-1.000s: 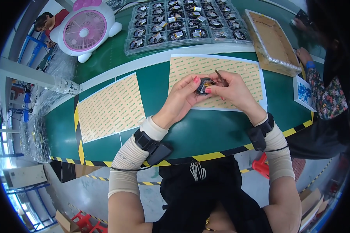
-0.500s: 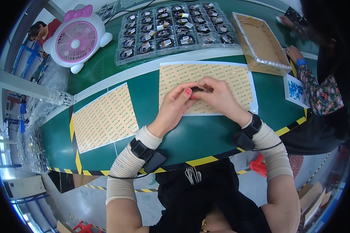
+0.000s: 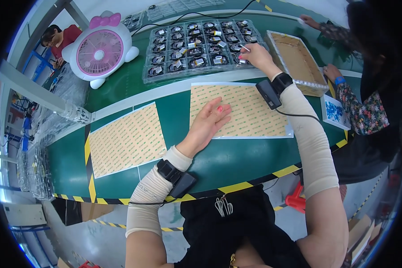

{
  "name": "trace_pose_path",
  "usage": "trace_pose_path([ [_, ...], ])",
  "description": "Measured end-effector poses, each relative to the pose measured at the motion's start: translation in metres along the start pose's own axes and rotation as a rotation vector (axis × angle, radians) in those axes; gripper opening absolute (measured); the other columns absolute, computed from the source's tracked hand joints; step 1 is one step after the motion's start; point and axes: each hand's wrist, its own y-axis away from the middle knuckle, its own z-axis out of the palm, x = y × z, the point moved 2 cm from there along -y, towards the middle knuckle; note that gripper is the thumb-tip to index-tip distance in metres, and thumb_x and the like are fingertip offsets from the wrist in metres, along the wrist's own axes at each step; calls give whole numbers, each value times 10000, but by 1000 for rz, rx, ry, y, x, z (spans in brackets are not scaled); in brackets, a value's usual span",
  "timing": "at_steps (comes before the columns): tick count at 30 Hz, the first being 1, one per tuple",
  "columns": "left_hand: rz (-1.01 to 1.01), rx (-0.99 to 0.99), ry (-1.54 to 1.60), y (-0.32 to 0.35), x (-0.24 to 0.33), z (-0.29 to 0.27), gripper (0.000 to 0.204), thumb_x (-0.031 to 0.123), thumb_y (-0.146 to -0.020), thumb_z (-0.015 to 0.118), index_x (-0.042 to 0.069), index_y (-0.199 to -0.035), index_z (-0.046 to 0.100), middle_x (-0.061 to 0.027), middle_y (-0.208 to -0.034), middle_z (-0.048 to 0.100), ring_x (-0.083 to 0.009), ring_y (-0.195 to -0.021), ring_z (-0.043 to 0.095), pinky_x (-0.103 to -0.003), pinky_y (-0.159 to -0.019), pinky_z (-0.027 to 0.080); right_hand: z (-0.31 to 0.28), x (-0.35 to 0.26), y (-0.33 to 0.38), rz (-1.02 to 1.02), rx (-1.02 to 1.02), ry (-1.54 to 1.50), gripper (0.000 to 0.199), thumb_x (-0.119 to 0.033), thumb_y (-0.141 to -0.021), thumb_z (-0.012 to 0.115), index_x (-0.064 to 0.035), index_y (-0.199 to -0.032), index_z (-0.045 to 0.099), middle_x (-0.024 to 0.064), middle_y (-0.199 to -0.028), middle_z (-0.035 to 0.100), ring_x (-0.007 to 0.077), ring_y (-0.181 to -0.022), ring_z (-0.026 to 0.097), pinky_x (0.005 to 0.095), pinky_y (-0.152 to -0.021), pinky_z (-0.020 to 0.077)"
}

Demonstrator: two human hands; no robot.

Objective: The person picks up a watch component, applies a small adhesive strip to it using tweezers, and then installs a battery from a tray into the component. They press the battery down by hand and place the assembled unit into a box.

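My right hand [image 3: 257, 57] reaches over the near right corner of a clear plastic tray [image 3: 165, 78]. Its fingers are pinched together, and a small pale tip shows at them; what it belongs to is too small to make out. Coiled black cable pieces [image 3: 198, 62] with white and yellow labels fill the tray's compartments. My left hand [image 3: 210, 119] holds nothing, fingers apart, over a tan sheet [image 3: 259, 120] with green print and a white border. A similar tan sheet [image 3: 127, 138] lies further left on the green table.
A white and pink fan [image 3: 99, 56] stands at the back left. Right of the tray is a shallow cardboard box [image 3: 299, 58], with a white box [image 3: 336, 111] of blue bits nearer. A co-worker's hand [image 3: 332, 73] rests beside them. Striped tape [image 3: 236, 187] edges the table.
My hands have parted: the right went from above the middle sheet to the tray's near right corner. The small dark piece between them is no longer visible; my left fingers have opened.
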Motion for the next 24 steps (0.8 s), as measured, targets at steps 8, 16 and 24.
trace_pose_path([
  [8, -2, -7, -15, 1, 1, 0, 435, 94, -928, 403, -31, -1311, 236, -225, -1268, 391, -293, -1199, 399, -368, -1018, 348, -20, 12, 15, 46, -23, 498, 155, -113, -753, 542, -16, -837, 630, 186, -836, 632, 352, -801, 614, 425, -687, 491],
  [16, -19, -57, -4, 1, 6, 4, 442, 89, -909, 458, -27, -1295, 276, -205, -1219, 438, -251, -1149, 454, -334, -989, 385, -25, 19, 16, -1, -2, 478, 157, -70, -755, 489, -21, -813, 626, 184, -815, 631, 352, -786, 610, 442, -670, 481],
  [24, -25, -78, 159, 3, 4, 4, 409, 191, -939, 407, -19, -1276, 309, -197, -1212, 449, -253, -1139, 466, -335, -965, 410, -41, -49, 79, -170, 183, -99, 157, -128, -769, 550, -69, -892, 627, 140, -766, 628, 326, -706, 597, 385, -616, 468],
])
